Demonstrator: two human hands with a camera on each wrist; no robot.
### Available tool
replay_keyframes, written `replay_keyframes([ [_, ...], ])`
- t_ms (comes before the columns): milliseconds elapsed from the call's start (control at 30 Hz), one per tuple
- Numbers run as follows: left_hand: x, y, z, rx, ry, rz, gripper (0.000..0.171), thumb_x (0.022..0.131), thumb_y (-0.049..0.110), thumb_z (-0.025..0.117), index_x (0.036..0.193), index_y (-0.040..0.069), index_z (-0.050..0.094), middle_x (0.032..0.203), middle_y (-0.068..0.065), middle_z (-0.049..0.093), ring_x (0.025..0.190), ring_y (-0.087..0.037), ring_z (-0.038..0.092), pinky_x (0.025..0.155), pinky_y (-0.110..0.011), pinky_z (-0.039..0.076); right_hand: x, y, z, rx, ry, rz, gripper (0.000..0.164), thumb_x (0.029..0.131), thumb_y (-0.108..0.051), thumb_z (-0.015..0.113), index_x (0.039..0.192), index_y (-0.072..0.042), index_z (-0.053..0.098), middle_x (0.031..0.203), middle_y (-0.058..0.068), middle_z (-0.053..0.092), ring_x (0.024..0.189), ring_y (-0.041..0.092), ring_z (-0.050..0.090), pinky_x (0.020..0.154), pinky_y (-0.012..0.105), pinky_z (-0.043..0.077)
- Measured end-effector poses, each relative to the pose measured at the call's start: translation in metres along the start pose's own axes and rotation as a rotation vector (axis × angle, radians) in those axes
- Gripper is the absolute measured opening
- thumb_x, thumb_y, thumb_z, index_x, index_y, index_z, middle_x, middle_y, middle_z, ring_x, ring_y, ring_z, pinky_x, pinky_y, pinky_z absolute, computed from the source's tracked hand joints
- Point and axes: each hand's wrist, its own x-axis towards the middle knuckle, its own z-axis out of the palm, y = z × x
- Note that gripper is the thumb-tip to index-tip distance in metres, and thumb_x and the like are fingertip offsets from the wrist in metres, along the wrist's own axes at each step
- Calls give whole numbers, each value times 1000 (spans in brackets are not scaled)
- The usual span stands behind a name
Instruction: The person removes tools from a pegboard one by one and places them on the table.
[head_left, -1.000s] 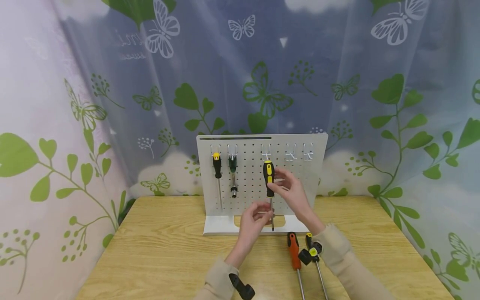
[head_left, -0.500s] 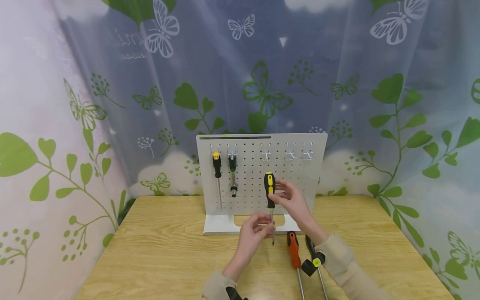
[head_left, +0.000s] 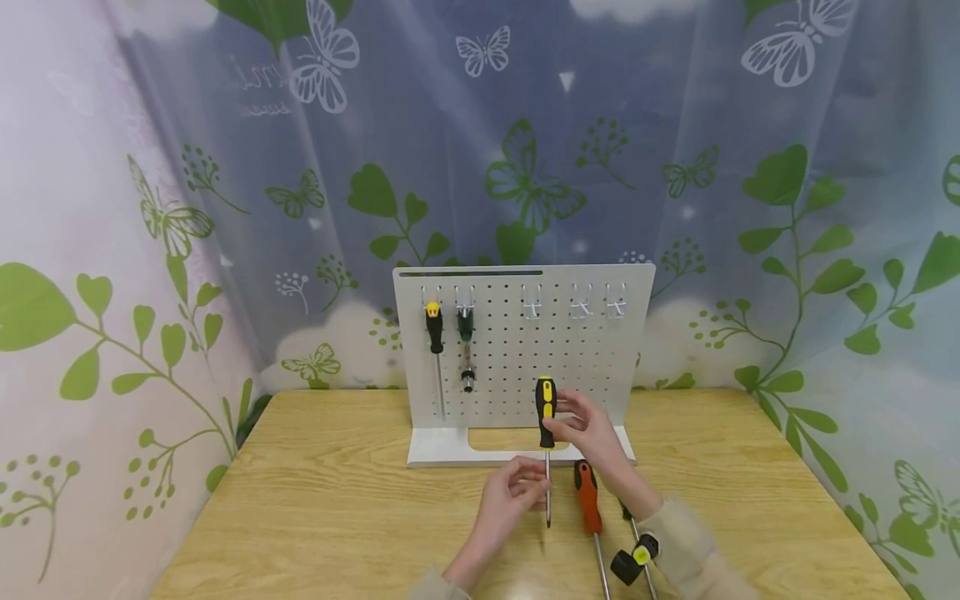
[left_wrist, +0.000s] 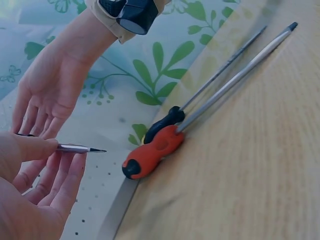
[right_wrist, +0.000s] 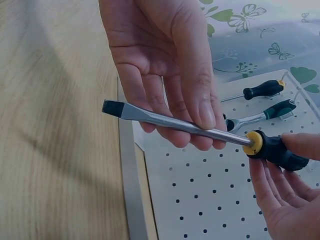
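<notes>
A flathead screwdriver (head_left: 546, 414) with a black and yellow handle points tip down in front of the pegboard in the head view. My right hand (head_left: 592, 433) pinches its handle between thumb and fingers. Lower down, my left hand (head_left: 507, 500) pinches the metal shaft, thumb on one side and fingers on the other. The right wrist view shows the flat dark tip of this screwdriver (right_wrist: 170, 121) sticking out past the left hand (right_wrist: 165, 75). On the table by my right forearm lies an orange screwdriver (head_left: 588, 500), with a dark-handled screwdriver (left_wrist: 167, 122) beside it.
The white pegboard (head_left: 510, 350) stands on the wooden table (head_left: 337, 500). A yellow-topped screwdriver (head_left: 434, 329) and a green-handled ratchet (head_left: 466, 325) hang at its left. Several metal hooks (head_left: 581, 304) to their right hold nothing. A patterned curtain (head_left: 465, 150) hangs behind.
Both hands have moved down and toward me with the black and yellow screwdriver. Its handle has come away from the middle hook and is now well below it.
</notes>
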Motion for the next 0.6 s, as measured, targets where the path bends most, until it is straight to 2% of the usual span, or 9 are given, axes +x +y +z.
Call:
replay_keyframes([
  [167, -5, -7, 1, -9, -8, -9, 22, 92, -4, 69, 112, -10, 64, 104, -22, 69, 88, -23, 71, 72, -33, 64, -5, 7, 2, 13, 5, 30, 56, 95, -13, 72, 145, -1, 47, 132, 25, 60, 103, 27, 70, 86, 25, 56],
  [367, -11, -16, 2, -24, -21, -17, 23, 91, -6, 68, 112, -13, 63, 104, -27, 68, 84, -19, 71, 73, -38, 65, -10, 20, 3, 37, 9, 55, 56, 95, -10, 71, 144, 1, 47, 130, 27, 60, 97, 19, 71, 82, 23, 58],
  [600, -23, -25, 7, -22, -9, -83, 20, 90, -7, 69, 109, -12, 64, 95, -13, 69, 76, -14, 66, 71, -43, 65, -18, 34, 7, 33, 21, 99, 53, 94, -8, 72, 141, 3, 50, 127, 26, 62, 85, 14, 70, 77, 23, 59],
])
